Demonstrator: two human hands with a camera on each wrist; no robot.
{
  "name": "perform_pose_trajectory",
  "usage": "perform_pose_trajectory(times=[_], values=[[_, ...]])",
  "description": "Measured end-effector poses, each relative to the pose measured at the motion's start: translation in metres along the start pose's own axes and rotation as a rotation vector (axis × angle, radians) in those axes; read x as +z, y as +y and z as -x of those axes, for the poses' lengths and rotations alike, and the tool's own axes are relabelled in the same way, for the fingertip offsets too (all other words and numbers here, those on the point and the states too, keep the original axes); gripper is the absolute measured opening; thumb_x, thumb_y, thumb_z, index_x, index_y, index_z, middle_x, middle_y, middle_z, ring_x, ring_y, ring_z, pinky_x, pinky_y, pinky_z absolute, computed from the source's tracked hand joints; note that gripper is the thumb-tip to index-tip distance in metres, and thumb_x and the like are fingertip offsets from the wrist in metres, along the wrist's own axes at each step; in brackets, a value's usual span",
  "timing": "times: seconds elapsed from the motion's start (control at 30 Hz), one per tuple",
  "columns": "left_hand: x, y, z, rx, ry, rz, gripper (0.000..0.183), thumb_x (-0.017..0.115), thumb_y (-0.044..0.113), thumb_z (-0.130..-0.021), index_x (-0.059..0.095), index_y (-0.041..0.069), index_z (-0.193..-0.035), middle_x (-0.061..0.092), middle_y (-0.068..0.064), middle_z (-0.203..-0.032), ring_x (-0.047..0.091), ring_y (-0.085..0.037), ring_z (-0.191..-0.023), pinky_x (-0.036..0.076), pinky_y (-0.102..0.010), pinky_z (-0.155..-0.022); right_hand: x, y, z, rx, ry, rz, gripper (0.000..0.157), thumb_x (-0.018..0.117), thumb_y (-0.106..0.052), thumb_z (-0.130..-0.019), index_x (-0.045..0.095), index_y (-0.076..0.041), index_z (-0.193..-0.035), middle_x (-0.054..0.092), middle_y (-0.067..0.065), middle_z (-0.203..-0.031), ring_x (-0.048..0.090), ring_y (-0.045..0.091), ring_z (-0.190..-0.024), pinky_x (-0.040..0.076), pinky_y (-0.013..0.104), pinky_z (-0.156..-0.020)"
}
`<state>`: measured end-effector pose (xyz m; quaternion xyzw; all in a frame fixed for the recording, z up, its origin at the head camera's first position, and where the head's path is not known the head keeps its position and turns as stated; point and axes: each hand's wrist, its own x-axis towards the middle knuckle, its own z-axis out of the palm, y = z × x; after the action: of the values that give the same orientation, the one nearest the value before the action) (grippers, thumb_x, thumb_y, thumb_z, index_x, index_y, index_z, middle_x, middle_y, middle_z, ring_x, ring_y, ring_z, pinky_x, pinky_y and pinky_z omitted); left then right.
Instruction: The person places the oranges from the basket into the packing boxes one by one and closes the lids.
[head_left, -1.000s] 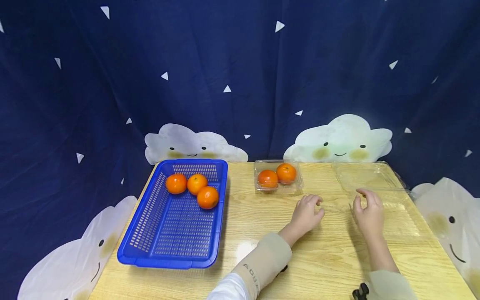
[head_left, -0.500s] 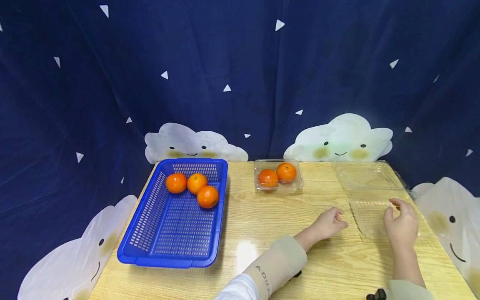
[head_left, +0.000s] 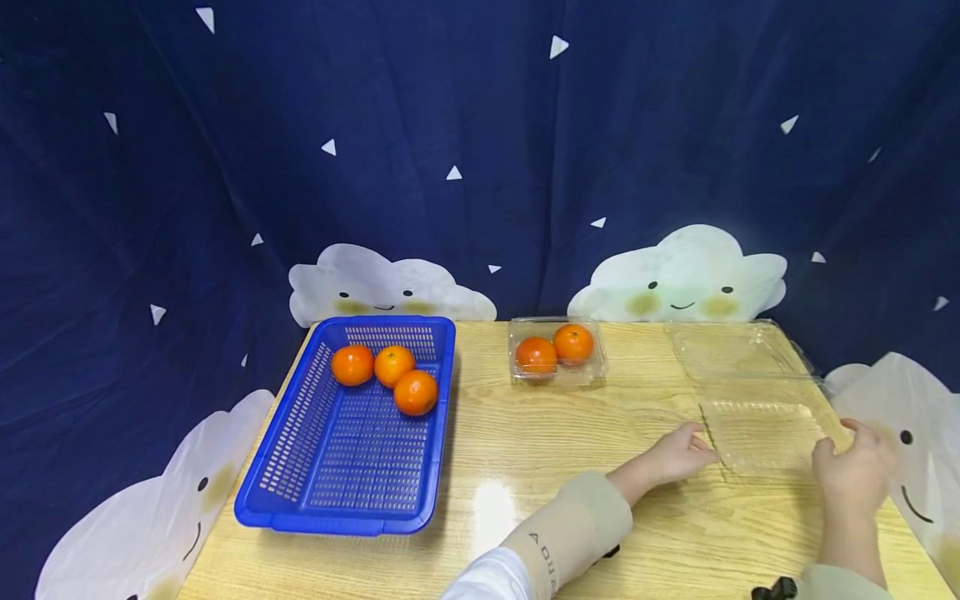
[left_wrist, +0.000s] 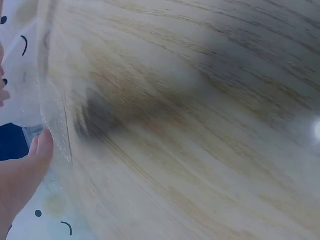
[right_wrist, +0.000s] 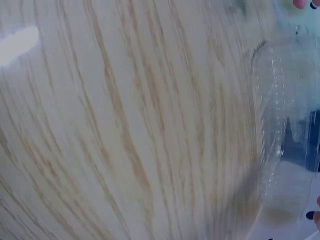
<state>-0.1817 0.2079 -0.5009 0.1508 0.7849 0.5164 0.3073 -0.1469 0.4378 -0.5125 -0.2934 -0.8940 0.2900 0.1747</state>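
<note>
Both hands at an open clear clamshell box (head_left: 765, 421)

Left hand (head_left: 671, 457) touches its near-left corner, fingers loose – right hand (head_left: 855, 475) curls at the right rim; whether it grips, I cannot tell.

The room is evenly and brightly lit, apparently from overhead: a white glare patch sits on the desk (head_left: 525, 433) just right of the blue basket (head_left: 262, 492), near its front corner. Shadows are soft and short. The head view is sharp but bows outward at its edges. Both wrist views are smeared with motion blur, the wood grain streaked, with glare at one edge.
</note>
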Motion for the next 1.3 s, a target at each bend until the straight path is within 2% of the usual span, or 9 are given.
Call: perform_pose_trajectory(times=[0.1,0.3,0.57,0.8,0.93,1.13,1.3], values=[[0.001,0.003,0.001,-0.004,-0.016,0.029,0.051,0.054,0.030,-0.091,0.036,0.018,-0.137,0.055,0.008,-0.112,0.056,-0.008,-0.095,0.047,-0.024,-0.076,-0.002,0.005,-0.002,0.045,-0.048,0.021,0.053,0.037,-0.009,-0.085,0.029,0.008,-0.135,0.022,0.033,-0.139,0.012,0.047,-0.131,0.009,0.054,-0.106],[0.005,0.008,0.001,-0.024,-0.035,0.120,0.055,0.055,0.030,-0.089,0.035,0.020,-0.139,0.052,0.008,-0.123,0.056,-0.011,-0.100,0.047,-0.027,-0.081,-0.003,0.013,-0.007,0.100,-0.049,0.021,0.059,0.035,-0.006,-0.081,0.026,0.005,-0.138,0.020,0.033,-0.141,0.014,0.050,-0.130,0.010,0.055,-0.105],[0.010,0.011,0.000,-0.033,-0.033,0.145,0.052,0.055,0.030,-0.089,0.037,0.027,-0.137,0.050,0.007,-0.126,0.051,-0.010,-0.109,0.045,-0.028,-0.084,-0.003,0.016,-0.007,0.135,-0.111,0.013,0.071,0.041,-0.001,-0.074,0.019,0.004,-0.141,0.012,0.030,-0.145,0.008,0.049,-0.132,0.007,0.052,-0.107],[0.014,0.011,-0.002,-0.051,-0.027,0.221,0.052,0.057,0.025,-0.088,0.039,0.024,-0.136,0.052,0.006,-0.126,0.058,-0.012,-0.100,0.045,-0.028,-0.086,-0.002,0.016,-0.007,0.178,-0.152,0.050,0.076,0.045,0.000,-0.073,0.015,0.001,-0.143,0.009,0.031,-0.145,0.004,0.049,-0.132,0.006,0.054,-0.107],[0.015,0.010,-0.002,-0.061,-0.027,0.238,0.052,0.057,0.025,-0.087,0.039,0.024,-0.136,0.053,0.006,-0.125,0.058,-0.013,-0.101,0.044,-0.028,-0.088,0.000,0.018,-0.007,0.186,-0.164,0.055,0.078,0.047,-0.001,-0.073,0.014,0.000,-0.144,0.007,0.032,-0.144,0.002,0.049,-0.132,0.006,0.056,-0.106],[0.017,0.011,0.001,-0.048,0.005,0.180,0.055,0.060,0.029,-0.086,0.039,0.022,-0.136,0.055,0.008,-0.117,0.056,-0.007,-0.096,0.044,-0.027,-0.085,0.002,0.017,-0.006,0.162,-0.137,0.080,0.075,0.048,-0.004,-0.074,0.017,0.001,-0.142,0.013,0.032,-0.142,0.007,0.051,-0.130,0.006,0.059,-0.103],[0.019,0.009,0.004,-0.060,0.065,0.163,0.055,0.060,0.028,-0.085,0.040,0.018,-0.135,0.057,0.007,-0.113,0.057,-0.006,-0.080,0.047,-0.024,-0.076,0.003,0.014,-0.002,0.166,-0.143,0.097,0.072,0.050,-0.008,-0.076,0.020,0.001,-0.141,0.013,0.034,-0.141,0.009,0.052,-0.129,0.008,0.060,-0.101]])
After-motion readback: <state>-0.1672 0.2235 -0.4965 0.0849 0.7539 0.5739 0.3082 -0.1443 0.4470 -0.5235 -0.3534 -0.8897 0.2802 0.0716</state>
